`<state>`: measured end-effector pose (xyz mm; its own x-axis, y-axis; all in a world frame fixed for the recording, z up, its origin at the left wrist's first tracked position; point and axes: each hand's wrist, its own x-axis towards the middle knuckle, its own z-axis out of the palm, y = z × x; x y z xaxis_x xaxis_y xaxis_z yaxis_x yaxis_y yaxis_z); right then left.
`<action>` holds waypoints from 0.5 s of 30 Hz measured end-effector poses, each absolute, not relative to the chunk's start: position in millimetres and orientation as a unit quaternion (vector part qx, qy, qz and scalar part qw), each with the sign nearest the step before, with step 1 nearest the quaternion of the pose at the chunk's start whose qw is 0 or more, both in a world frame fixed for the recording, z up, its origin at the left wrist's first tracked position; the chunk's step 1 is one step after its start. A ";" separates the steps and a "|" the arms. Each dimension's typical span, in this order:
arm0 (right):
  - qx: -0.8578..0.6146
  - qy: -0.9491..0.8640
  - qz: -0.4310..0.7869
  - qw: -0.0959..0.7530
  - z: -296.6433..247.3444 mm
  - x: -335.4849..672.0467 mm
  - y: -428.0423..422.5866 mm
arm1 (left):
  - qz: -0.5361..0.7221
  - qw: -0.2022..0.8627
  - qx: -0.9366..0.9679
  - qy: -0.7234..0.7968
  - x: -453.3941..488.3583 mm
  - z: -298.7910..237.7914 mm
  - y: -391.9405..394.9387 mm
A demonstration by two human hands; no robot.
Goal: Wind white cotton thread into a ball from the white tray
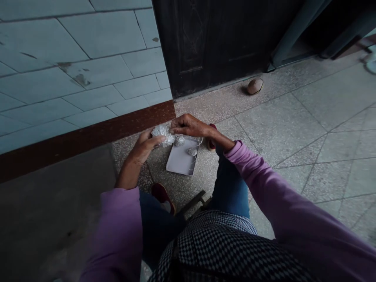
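My left hand (146, 145) and my right hand (189, 125) meet over a small crinkled white bundle (163, 134), which both hands pinch between their fingers. The bundle looks like clear plastic or netting; I cannot make out what it wraps. Just below the hands a shallow white tray (181, 160) lies on the floor, with a couple of small pale pieces (179, 140) at its far end. Both arms wear purple sleeves.
Speckled stone floor tiles spread to the right. A pale tiled wall with a dark red skirting (88, 137) stands on the left, a dark door (211, 43) straight ahead. A brown rounded object (254, 86) lies by the door. Red shoes (162, 196) and a low stool sit under me.
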<state>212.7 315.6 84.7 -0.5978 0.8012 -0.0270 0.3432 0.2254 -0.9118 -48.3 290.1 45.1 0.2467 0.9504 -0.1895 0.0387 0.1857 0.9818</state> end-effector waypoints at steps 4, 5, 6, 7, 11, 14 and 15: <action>-0.373 -0.733 0.509 0.253 57.5 207.4 326.0 | 0.404 0.596 0.487 0.495 -61.0 41.5 294.6; -0.375 -0.735 0.501 0.261 49.5 208.5 326.3 | 0.415 0.571 0.493 0.509 -65.2 40.4 297.3; -0.376 -0.740 0.491 0.263 41.8 211.0 326.0 | 0.424 0.536 0.503 0.528 -69.8 39.2 300.9; -0.374 -0.748 0.482 0.261 34.6 214.7 325.4 | 0.431 0.495 0.516 0.551 -74.6 37.7 305.3; -0.348 -0.753 0.486 0.275 12.6 234.4 322.0 | 0.489 0.364 0.508 0.609 -101.1 30.3 329.9; -0.313 -0.716 0.534 0.324 4.8 241.8 318.5 | 0.578 0.360 0.438 0.587 -130.0 27.1 349.0; -0.304 -0.699 0.553 0.335 4.1 241.8 317.0 | 0.584 0.378 0.417 0.584 -139.5 27.5 353.2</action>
<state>241.8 317.0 4.1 -0.5902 0.7963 0.1326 0.0544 0.2031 -0.9776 -139.5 353.2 27.5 -0.3662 0.9294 0.0454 0.0456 -0.0308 0.9985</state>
